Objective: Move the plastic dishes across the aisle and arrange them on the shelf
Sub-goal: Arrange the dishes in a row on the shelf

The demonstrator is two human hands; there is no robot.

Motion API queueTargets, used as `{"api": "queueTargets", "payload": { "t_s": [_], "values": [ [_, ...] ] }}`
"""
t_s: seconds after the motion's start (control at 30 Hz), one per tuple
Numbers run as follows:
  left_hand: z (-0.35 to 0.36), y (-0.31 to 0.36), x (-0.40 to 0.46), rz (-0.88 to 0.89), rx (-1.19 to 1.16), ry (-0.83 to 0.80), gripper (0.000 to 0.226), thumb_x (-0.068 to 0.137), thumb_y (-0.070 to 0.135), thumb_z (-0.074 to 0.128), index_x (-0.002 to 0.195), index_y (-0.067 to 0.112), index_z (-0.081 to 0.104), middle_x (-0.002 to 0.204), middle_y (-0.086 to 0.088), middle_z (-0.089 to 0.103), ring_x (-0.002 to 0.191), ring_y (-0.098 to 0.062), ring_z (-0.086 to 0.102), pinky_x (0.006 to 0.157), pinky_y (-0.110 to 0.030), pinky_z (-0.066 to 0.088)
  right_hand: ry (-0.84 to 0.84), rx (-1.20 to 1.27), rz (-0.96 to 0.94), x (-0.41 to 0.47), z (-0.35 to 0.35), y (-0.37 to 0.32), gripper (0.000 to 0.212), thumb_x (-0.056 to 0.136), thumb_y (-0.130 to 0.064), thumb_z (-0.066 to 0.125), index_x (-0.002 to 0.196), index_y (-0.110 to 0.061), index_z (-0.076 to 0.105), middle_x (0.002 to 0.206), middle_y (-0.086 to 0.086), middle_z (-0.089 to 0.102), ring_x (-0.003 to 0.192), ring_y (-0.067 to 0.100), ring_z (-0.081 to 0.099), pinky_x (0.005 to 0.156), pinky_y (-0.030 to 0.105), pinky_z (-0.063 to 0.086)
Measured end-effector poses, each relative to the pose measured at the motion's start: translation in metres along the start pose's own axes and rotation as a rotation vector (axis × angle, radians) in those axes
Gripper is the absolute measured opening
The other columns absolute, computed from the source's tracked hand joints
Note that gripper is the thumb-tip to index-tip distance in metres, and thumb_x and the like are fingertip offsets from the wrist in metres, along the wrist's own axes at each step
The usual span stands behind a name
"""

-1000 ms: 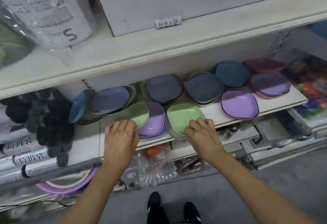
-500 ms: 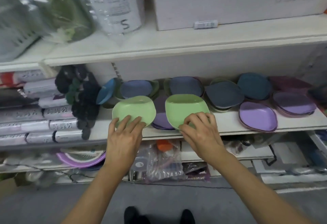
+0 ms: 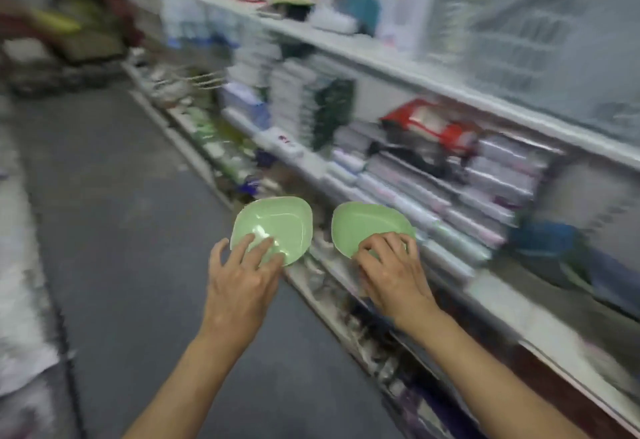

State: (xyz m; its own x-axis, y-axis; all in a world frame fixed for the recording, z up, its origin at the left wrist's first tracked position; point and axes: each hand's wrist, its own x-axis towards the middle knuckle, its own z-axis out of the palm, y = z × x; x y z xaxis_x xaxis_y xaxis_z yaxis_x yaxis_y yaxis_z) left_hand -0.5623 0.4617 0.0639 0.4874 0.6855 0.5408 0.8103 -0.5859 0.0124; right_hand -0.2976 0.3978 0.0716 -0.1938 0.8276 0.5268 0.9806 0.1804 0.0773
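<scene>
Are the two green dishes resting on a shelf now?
No, each green dish is held in the air, one by the left hand, one by the right hand.

Left hand (image 3: 242, 275) and right hand (image 3: 393, 272) side by side, each holding one dish: left dish (image 3: 273, 227) over the aisle floor (image 3: 114, 230), right dish (image 3: 367, 223) just beside it, in front of the shelving (image 3: 433, 88). Shelving runs along the right of the aisle; stacked packets (image 3: 485, 189) lie on its middle shelf, behind and right of the right dish.
</scene>
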Motion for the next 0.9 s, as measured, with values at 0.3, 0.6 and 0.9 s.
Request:
{"api": "queueTargets", "payload": {
  "t_s": [0.3, 0.6, 0.9],
  "values": [
    [-0.105, -0.309, -0.111, -0.467, 0.355, -0.09, 0.022, 0.081, 0.015, 0.076, 0.101, 0.024, 0.07, 0.126, -0.004, 0.068, 0.12, -0.034, 0.059, 0.096, -0.056, 0.041, 0.138, 0.321, -0.418, 0.25, 0.119, -0.305, 0.012, 0.085, -0.016, 0.071, 0.085, -0.017, 0.059, 0.089, 0.004, 0.056, 0.085, 0.031, 0.055, 0.082, 0.045, 0.041],
    [-0.134, -0.448, -0.162, -0.852, 0.474, -0.147, 0.026, 0.079, 0.017, 0.081, 0.103, 0.024, 0.074, 0.127, -0.004, 0.067, 0.12, -0.032, 0.059, 0.1, -0.057, 0.041, 0.192, 0.564, -0.723, 0.39, 0.196, -0.487, 0.014, 0.088, -0.023, 0.07, 0.083, -0.015, 0.061, 0.09, 0.004, 0.059, 0.086, 0.031, 0.056, 0.082, 0.046, 0.041],
    [-0.09, -0.632, -0.094, -1.012, 0.571, -0.115, 0.025, 0.074, 0.018, 0.085, 0.097, 0.024, 0.077, 0.121, -0.004, 0.07, 0.112, -0.031, 0.064, 0.099, -0.051, 0.038, 0.178, 0.68, -0.912, 0.577, 0.318, -0.583, 0.01, 0.092, -0.026, 0.064, 0.086, -0.018, 0.062, 0.092, 0.002, 0.058, 0.085, 0.029, 0.054, 0.082, 0.045, 0.041]
  ]
}}
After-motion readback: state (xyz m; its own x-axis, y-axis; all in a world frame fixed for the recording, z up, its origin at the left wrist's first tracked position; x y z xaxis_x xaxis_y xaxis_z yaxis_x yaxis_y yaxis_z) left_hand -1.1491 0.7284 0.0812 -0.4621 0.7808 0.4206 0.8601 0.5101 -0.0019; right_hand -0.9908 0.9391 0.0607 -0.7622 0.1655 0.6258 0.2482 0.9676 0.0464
